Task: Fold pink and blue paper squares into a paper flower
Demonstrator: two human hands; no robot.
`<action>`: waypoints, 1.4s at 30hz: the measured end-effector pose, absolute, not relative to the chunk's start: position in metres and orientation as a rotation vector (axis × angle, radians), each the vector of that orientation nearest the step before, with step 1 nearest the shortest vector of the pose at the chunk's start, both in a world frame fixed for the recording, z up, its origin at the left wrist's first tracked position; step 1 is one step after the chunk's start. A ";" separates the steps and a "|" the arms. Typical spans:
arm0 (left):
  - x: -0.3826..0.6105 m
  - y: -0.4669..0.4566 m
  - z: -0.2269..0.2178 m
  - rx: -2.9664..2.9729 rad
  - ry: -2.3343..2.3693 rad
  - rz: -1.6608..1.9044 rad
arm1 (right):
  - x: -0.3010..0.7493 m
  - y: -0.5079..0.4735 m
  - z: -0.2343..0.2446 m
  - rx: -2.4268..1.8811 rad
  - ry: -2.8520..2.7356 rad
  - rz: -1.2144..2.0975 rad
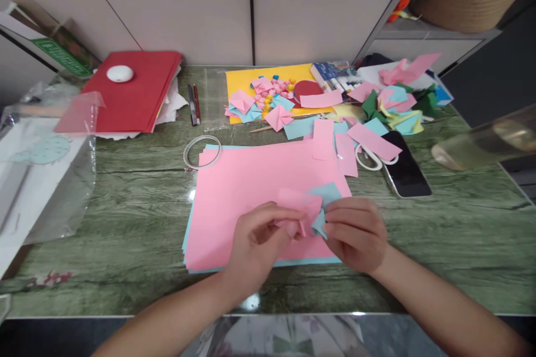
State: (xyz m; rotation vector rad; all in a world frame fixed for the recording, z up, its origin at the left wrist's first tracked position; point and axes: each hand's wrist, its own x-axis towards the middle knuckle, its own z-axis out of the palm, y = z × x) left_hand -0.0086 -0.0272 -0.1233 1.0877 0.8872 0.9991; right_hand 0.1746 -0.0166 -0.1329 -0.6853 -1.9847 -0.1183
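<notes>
Over a stack of pink and blue paper sheets [243, 178], both hands meet at small folded papers. My left hand [263, 240] is closed, pinching a folded pink paper [297, 201] between thumb and fingers. My right hand [355, 234] grips a folded light blue paper [328, 194], its fingertips close to the pink one. The two papers touch or overlap; whether they are joined I cannot tell. Part of each paper is hidden behind the fingers.
A tape roll [202, 152] lies at the stack's back left corner. Pink strips [374, 142] cover part of the white-handled scissors [368, 158], beside a phone [406, 167]. Folded paper pieces lie on a yellow sheet [234, 81]. A red folder [129, 89] and a clear bottle [481, 145] flank these.
</notes>
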 end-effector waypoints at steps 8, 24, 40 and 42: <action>-0.007 -0.025 -0.127 1.083 0.944 1.016 | 0.176 -0.016 -0.132 -0.767 -1.976 0.006; -0.011 -0.019 -0.128 1.174 0.986 1.067 | 0.160 -0.023 -0.126 -1.029 -1.492 0.716; -0.006 -0.017 -0.139 0.945 1.031 1.035 | 0.160 -0.016 -0.135 -1.250 -1.093 1.170; -0.006 -0.017 -0.139 0.933 1.034 1.043 | 0.161 -0.014 -0.132 -1.224 -1.098 1.255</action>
